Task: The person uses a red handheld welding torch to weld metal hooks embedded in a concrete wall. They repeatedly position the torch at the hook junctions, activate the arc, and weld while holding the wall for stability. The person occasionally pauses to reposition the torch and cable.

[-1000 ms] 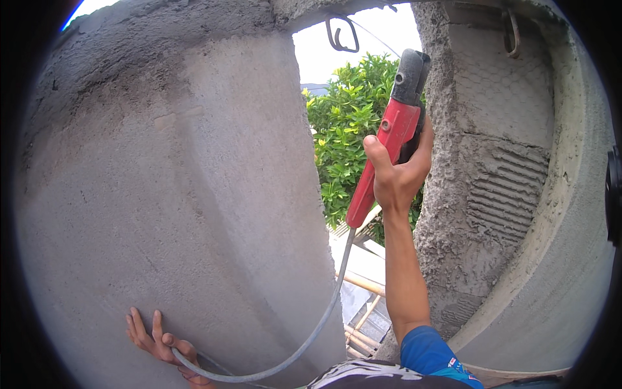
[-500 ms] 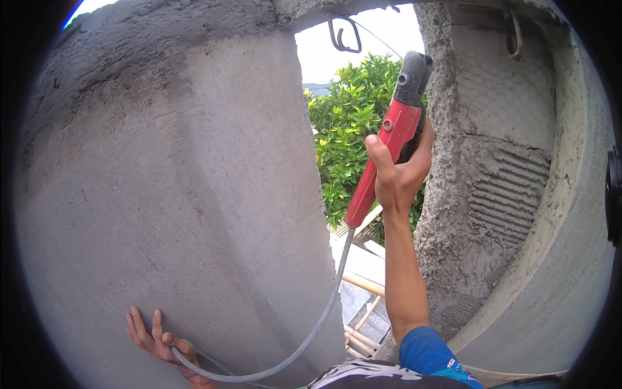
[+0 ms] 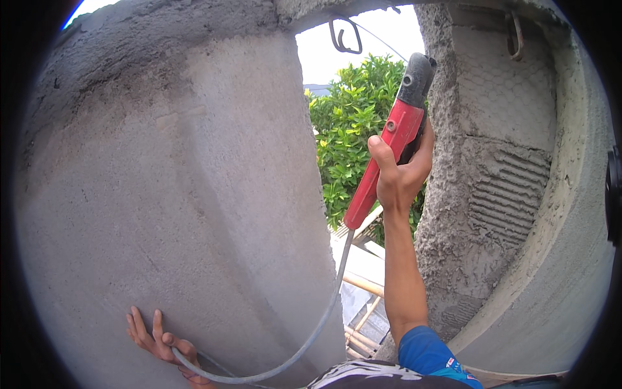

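Note:
My right hand [image 3: 403, 175] is closed around a red and black welding electrode holder [image 3: 403, 118], raised in front of a gap in the concrete. The thumb lies along its red handle; the other fingers are mostly hidden behind it. A thin rod [image 3: 382, 43] runs from near the black head up toward the top of the gap. From the handle's lower end, a grey cable [image 3: 317, 332] sags down to my left hand [image 3: 155, 337] and bends around it by the thumb. That hand rests against the left concrete wall [image 3: 162, 214] with its fingers spread.
Bent metal bars [image 3: 345, 35] hang at the top of the gap, and another metal loop [image 3: 515, 37] sticks out at upper right. A rough concrete edge [image 3: 440, 214] borders the gap. Beyond are a leafy bush [image 3: 350, 123] and poles [image 3: 364, 284] lower down.
The electrode holder's head has shifted slightly right and down, with its lower end a touch left. My left hand has stayed against the wall.

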### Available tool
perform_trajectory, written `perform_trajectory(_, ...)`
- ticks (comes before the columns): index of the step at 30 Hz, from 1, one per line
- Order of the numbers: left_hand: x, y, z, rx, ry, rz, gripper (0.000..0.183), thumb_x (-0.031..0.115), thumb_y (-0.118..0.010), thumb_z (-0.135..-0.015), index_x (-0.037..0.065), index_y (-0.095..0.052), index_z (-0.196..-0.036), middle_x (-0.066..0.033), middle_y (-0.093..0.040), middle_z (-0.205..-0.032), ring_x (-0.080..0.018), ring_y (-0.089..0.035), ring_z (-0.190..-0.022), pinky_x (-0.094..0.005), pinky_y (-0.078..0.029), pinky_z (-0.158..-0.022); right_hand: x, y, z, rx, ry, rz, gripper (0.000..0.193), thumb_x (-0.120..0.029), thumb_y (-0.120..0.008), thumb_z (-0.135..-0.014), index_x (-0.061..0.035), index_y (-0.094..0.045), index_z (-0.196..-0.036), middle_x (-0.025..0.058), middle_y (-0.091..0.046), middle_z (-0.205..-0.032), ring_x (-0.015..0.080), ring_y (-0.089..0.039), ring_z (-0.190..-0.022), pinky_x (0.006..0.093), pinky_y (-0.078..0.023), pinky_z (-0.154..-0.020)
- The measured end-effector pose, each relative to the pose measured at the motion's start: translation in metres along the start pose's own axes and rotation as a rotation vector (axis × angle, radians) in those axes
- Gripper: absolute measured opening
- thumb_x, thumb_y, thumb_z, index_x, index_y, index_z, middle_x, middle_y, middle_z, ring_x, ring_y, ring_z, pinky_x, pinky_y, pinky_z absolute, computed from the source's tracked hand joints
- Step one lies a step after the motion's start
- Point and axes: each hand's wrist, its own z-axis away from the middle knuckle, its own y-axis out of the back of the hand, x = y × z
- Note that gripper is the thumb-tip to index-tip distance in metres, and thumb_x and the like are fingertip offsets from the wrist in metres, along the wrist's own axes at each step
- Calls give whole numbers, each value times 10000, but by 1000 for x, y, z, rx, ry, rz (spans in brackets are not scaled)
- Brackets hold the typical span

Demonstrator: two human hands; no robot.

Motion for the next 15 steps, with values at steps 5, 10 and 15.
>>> perform_trajectory(5, 1, 1, 0, -13, 18, 23, 659, 390, -149, -1094, -9, -670, -1156, -238, -519, -1422, -437, -431, -1376, -626, -297, -1147, 3, -2, 0, -1, 17, 12, 776, -169, -739, -771, 28, -376, -1428, 112, -590, -1061, 187, -625, -953, 336, -534, -867)
perform_trajectory(10, 3, 1, 0, -22, 34, 9, 678, 383, -133, -1094, -26, -671, -1146, -241, -520, -1420, -440, -438, -1371, -625, -307, -1145, 7, -4, -1, 12, 28, 21, 782, -166, -738, -768, 26, -369, -1430, 114, -578, -1086, 185, -619, -964, 341, -528, -883)
perform_trajectory(15, 2, 1, -1, -19, 9, -13, 686, 383, -122, -1094, -27, -670, -1144, -241, -521, -1417, -438, -439, -1371, -621, -313, -1145, 8, -4, 2, 21, -15, -19, 808, -177, -738, -766, 26, -347, -1443, 108, -558, -1113, 185, -605, -965, 348, -515, -889)
